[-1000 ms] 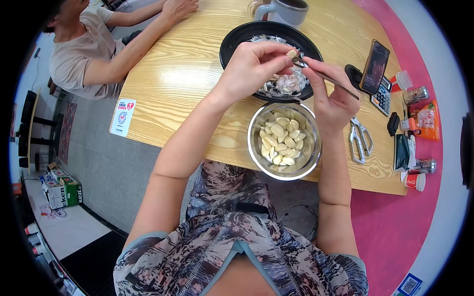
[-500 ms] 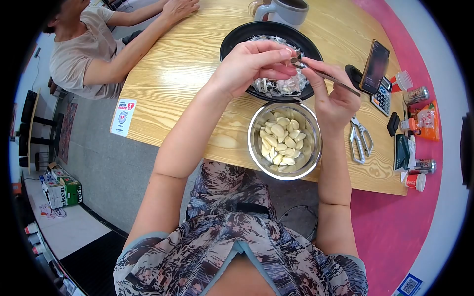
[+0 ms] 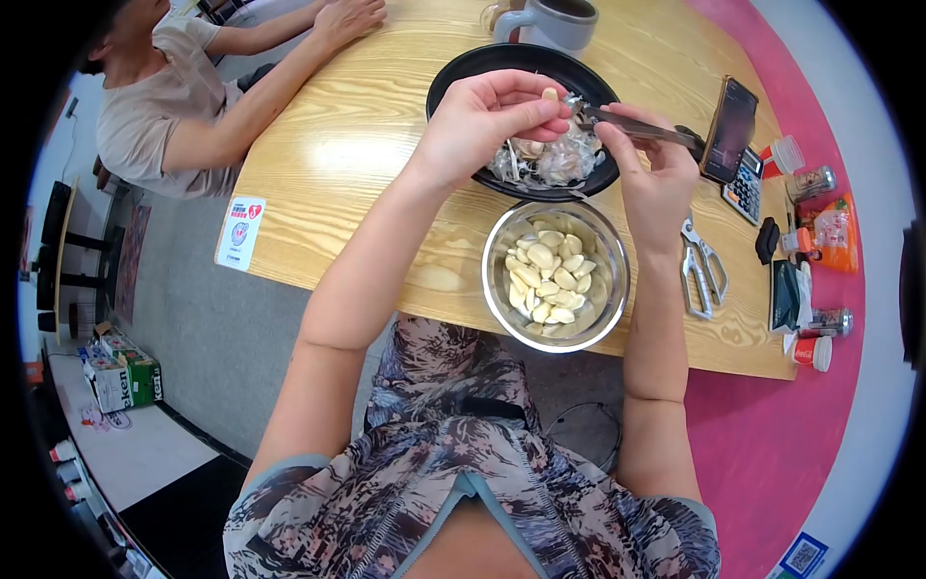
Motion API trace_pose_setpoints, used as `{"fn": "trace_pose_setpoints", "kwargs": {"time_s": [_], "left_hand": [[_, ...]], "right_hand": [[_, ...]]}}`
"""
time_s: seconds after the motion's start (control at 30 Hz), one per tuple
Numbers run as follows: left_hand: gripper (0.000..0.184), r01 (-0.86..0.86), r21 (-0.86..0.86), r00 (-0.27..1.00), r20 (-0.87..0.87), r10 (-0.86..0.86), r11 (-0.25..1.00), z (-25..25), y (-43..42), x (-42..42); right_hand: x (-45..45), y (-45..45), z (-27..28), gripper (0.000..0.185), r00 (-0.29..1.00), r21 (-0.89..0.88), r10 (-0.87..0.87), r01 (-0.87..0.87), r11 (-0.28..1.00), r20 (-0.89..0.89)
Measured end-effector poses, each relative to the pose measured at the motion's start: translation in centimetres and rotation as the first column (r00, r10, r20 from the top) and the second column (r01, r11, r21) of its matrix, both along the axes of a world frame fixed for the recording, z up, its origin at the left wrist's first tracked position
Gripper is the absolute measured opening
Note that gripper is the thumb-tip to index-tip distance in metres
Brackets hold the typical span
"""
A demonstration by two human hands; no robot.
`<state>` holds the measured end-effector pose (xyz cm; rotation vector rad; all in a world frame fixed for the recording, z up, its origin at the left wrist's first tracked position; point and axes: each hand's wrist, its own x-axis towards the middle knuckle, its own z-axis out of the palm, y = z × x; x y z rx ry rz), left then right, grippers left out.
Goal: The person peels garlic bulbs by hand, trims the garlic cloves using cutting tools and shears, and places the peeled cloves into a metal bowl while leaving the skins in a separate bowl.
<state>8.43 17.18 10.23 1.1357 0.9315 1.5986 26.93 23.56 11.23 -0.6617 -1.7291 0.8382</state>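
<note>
My left hand (image 3: 492, 121) pinches a pale garlic clove (image 3: 550, 95) between thumb and fingertips, above the black plate (image 3: 453, 79). Beside it, on the right, my right hand (image 3: 646, 159) grips a narrow metal tool (image 3: 641, 129), its tip pointing left near the clove. Thin papery skins (image 3: 564, 159) and some garlic lie on the plate. Just below the plate stands a steel bowl (image 3: 494, 289) holding several peeled garlic cloves (image 3: 548, 272).
Scissors (image 3: 702, 270), a calculator (image 3: 743, 188) and a propped phone (image 3: 728, 130) are at the right. A grey mug (image 3: 562, 26) stands behind the plate. Cups, cans and an orange packet (image 3: 835, 234) line the right edge. Another person (image 3: 174, 116) sits at the upper left.
The metal tool has turned in my right hand, showing a wider face. My left fingers have shifted their hold, and the clove now points up, a little farther left.
</note>
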Motion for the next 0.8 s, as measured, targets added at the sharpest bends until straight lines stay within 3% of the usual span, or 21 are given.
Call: {"fn": "trace_pose_setpoints", "kwargs": {"time_s": [0.07, 0.17, 0.4, 0.47, 0.53, 0.8], "left_hand": [[0.022, -0.023, 0.041, 0.999, -0.027, 0.024, 0.999, -0.3, 0.2, 0.5], [0.02, -0.056, 0.071, 0.993, -0.104, 0.064, 0.996, -0.4, -0.1, 0.9], [0.019, -0.093, 0.146, 0.976, -0.182, 0.119, 0.985, -0.5, -0.2, 1.5], [0.019, -0.103, 0.169, 0.969, -0.207, 0.137, 0.98, -0.3, -0.4, 1.5], [0.018, -0.125, 0.178, 0.941, -0.29, 0.174, 0.976, 0.1, -0.7, 1.6], [0.02, -0.069, 0.163, 0.99, -0.109, 0.088, 0.984, 0.2, -0.2, 0.9]], "right_hand": [[-0.3, -0.6, 0.4, 0.019, 0.984, -0.003, 0.056, -0.058, 0.998, -0.17], [-0.5, -1.1, 0.3, 0.019, 0.962, 0.012, 0.143, -0.145, 0.989, -0.231], [-0.4, -1.3, 0.5, 0.018, 0.948, -0.052, 0.155, -0.176, 0.983, -0.279], [-0.3, -1.5, 0.9, 0.016, 0.95, -0.173, 0.124, -0.178, 0.969, -0.287], [-0.3, -1.4, 0.8, 0.015, 0.944, -0.181, 0.125, -0.186, 0.966, -0.307], [0.2, -0.6, 0.9, 0.016, 0.948, -0.182, 0.025, -0.086, 0.979, -0.316]]}}
